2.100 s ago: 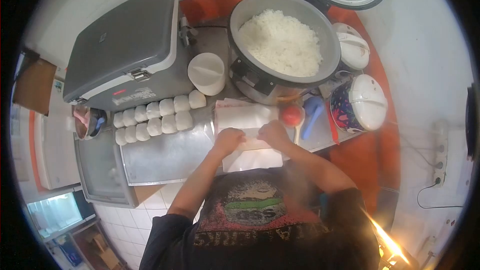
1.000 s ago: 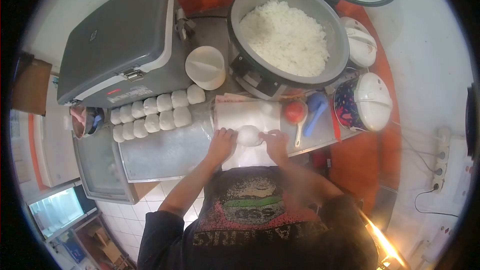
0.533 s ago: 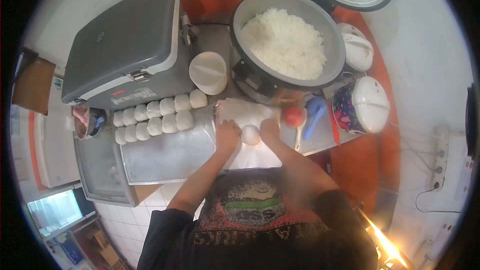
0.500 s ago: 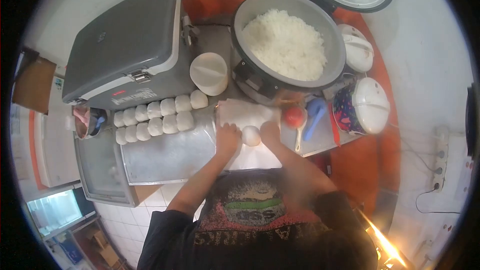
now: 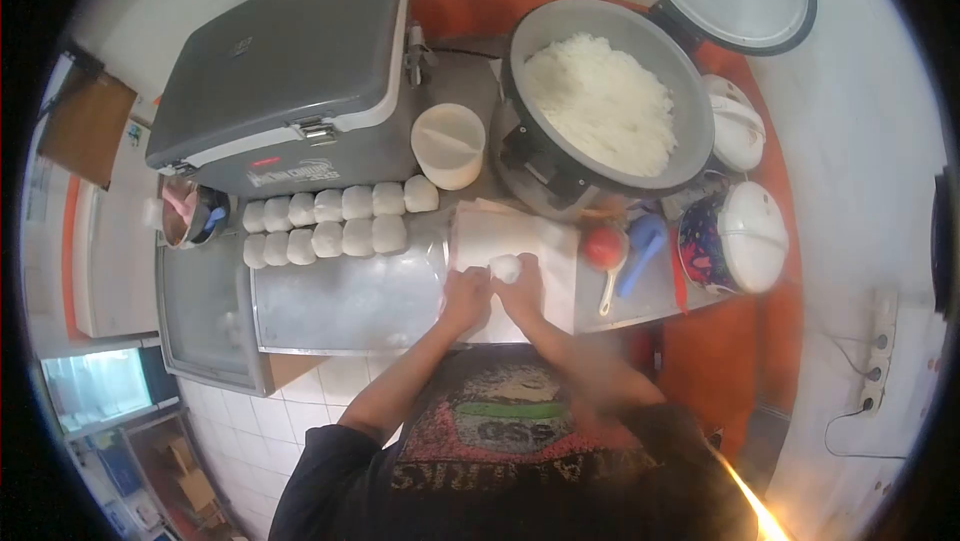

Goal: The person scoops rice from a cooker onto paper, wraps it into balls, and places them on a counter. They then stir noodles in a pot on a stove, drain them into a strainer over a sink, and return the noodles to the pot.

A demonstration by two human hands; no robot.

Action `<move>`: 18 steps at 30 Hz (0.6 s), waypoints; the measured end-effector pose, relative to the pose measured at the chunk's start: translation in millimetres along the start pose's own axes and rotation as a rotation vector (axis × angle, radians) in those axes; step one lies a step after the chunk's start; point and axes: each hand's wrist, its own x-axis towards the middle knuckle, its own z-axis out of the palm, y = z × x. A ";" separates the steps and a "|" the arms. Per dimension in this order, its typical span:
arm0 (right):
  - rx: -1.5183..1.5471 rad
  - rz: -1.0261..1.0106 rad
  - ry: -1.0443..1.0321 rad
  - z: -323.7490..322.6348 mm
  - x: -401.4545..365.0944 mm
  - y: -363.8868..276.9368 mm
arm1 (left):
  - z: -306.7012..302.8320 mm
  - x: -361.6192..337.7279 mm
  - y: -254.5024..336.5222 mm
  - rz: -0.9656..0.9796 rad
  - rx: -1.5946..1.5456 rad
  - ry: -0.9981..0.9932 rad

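A round white rice ball (image 5: 505, 268) is between my two hands, over a stack of pale wrapping paper (image 5: 500, 231) at the counter's front edge. My right hand (image 5: 521, 293) is closed around its lower right side. On the left, my left hand (image 5: 466, 297) has its fingers curled in close beside the ball; what they pinch is hidden. Two rows of similar white rounded bundles (image 5: 328, 239) lie on the metal tray (image 5: 350, 306) to the left. Behind the paper, a large open cooker (image 5: 530, 156) holds cooked white rice (image 5: 610, 106).
A grey cooler box (image 5: 290, 61) stands at the back left, with a white tub (image 5: 448, 146) beside it. Right of the paper lie a red round object (image 5: 604, 247), a pale-handled spoon (image 5: 609, 291) and a blue utensil (image 5: 643, 251). Two white-lidded containers (image 5: 752, 236) sit farther right.
My hands have come closer together, and the right hand now wraps the rice ball, which earlier rested on the paper between them. The camera view has shifted slightly.
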 end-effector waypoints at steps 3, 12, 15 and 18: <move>0.113 -0.045 -0.018 -5.8 0.4 -22.6 | -15.3 3.0 -1.7 -0.112 -0.361 -0.063; 0.586 0.278 -0.356 2.9 19.9 -79.8 | -38.2 -0.3 -5.7 -0.340 -0.881 0.063; 0.604 0.261 -0.334 31.8 21.0 -90.6 | -49.9 -6.2 13.8 -0.560 -0.761 0.126; 0.879 0.390 -0.523 47.0 18.9 -95.9 | -51.6 -4.3 3.0 -0.574 -1.250 0.488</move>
